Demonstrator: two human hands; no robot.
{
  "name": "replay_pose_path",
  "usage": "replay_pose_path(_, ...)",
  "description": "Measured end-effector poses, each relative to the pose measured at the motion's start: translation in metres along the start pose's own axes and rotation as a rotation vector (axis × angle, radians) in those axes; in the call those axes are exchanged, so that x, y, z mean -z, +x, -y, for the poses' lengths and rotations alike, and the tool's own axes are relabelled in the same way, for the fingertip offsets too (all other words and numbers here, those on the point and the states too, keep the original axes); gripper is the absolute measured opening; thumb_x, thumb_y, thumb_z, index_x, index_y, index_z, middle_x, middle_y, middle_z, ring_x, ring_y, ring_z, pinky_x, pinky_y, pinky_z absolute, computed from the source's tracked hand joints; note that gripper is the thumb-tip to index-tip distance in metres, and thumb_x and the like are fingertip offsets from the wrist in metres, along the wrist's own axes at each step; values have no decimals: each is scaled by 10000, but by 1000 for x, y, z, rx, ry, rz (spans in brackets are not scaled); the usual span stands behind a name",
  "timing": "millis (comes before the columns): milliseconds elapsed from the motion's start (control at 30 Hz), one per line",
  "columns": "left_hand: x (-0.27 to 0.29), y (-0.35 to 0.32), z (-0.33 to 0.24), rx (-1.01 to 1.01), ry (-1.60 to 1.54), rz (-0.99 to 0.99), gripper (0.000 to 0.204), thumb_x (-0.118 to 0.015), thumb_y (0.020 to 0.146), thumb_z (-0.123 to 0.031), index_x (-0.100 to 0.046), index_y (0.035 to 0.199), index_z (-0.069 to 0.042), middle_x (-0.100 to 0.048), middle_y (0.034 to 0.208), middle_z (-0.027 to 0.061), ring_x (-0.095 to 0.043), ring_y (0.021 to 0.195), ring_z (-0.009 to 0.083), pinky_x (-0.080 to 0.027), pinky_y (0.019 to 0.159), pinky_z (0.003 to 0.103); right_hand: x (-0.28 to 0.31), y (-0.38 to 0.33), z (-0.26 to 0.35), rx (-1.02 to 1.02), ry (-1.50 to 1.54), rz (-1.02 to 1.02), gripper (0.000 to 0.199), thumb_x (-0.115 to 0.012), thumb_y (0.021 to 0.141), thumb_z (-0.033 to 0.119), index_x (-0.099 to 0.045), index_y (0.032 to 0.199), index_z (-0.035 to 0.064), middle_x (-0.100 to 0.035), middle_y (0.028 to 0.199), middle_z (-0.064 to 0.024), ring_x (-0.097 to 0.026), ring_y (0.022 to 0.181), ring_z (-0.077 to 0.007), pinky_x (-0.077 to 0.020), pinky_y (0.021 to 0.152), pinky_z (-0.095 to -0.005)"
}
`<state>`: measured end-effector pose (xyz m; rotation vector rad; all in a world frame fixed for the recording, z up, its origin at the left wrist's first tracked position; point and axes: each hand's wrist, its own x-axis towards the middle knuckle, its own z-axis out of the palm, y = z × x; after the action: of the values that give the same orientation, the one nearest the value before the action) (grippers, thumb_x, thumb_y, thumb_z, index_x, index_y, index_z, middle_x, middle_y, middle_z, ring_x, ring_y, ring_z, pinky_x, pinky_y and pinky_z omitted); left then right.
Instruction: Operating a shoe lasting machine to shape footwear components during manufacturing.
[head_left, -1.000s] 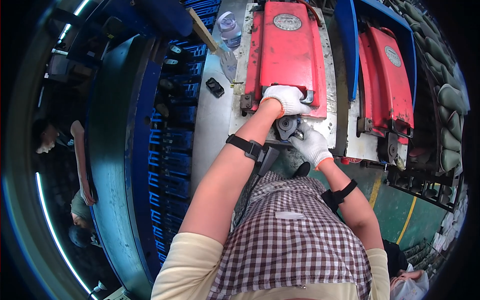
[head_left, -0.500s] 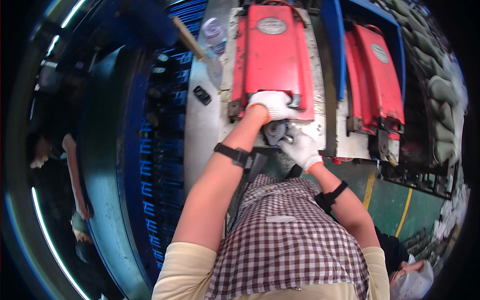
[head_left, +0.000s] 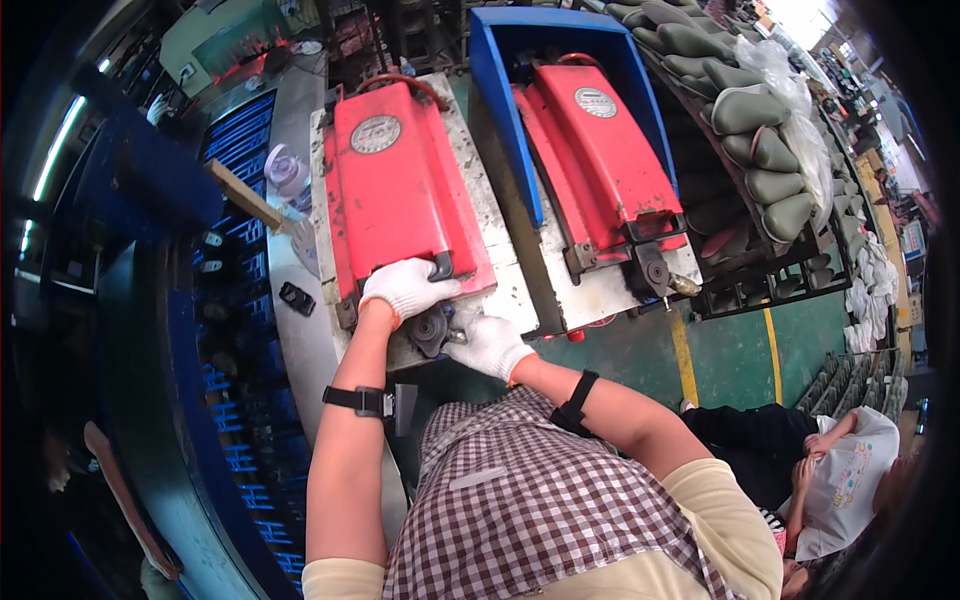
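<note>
A red machine cover (head_left: 395, 190) with a round metal plate lies on a worn pale base plate. My left hand (head_left: 405, 288), in a white knit glove, is closed round the black handle (head_left: 442, 264) at the cover's near edge. Just below it sits a round dark-grey metal pivot (head_left: 428, 326) with a short lever. My right hand (head_left: 490, 346), gloved alike, has its fingers closed at the small brass-coloured knob (head_left: 457, 336) beside that pivot; the fingers partly hide the knob.
A second red machine (head_left: 605, 140) stands to the right inside a blue guard (head_left: 505, 120). Beyond it a rack holds many grey-green shoe-shaped pieces (head_left: 750, 110). On the metal ledge at left lie a black device (head_left: 297, 298) and a tape roll (head_left: 286, 168). A person (head_left: 845, 470) is at lower right.
My view has swung to the right, so both machines appear further left and more of the rack and the other person shows. Both hands keep their places on the machine.
</note>
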<state>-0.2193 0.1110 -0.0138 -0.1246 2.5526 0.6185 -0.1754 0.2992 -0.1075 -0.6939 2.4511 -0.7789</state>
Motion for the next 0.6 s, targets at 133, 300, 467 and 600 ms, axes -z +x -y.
replay_pose_path(133, 0, 1, -1, -8, -35, 24, 611, -668, 785, -637, -763, 988, -69, -743, 938, 168, -715, 927, 319, -523, 835, 406, -3, 0, -4, 35, 0, -18, 437, -673, 842, 425, -626, 1074, 58, -720, 905, -211, -711, 884, -375, -556, 825, -466)
replay_pose_path(300, 4, -3, -6, 36, 2, 2, 624, -671, 778, -651, -766, 993, -74, -744, 947, 171, -717, 937, 322, -528, 853, 405, -7, 1, -6, 43, -15, -40, 438, -673, 837, 421, -628, 1077, 57, -720, 891, -204, -711, 881, -380, -556, 816, -475)
replay_pose_path(467, 4, -4, -5, 27, 2, 12, 657, -645, 767, -692, -768, 1027, -101, -742, 1028, 175, -713, 984, 328, -529, 873, 406, -7, 0, -6, 66, -64, -84, 415, -667, 838, 408, -647, 1077, 70, -722, 860, -190, -710, 842, -387, -565, 788, -474)
replay_pose_path(600, -1, -1, 2, -14, -23, 15, 687, -655, 744, -699, -760, 968, -58, -738, 986, 202, -719, 957, 339, -532, 846, 422, -7, -1, -5, 62, 67, -78, 372, -684, 828, 397, -675, 1077, 121, -719, 891, -191, -708, 865, -373, -565, 794, -463)
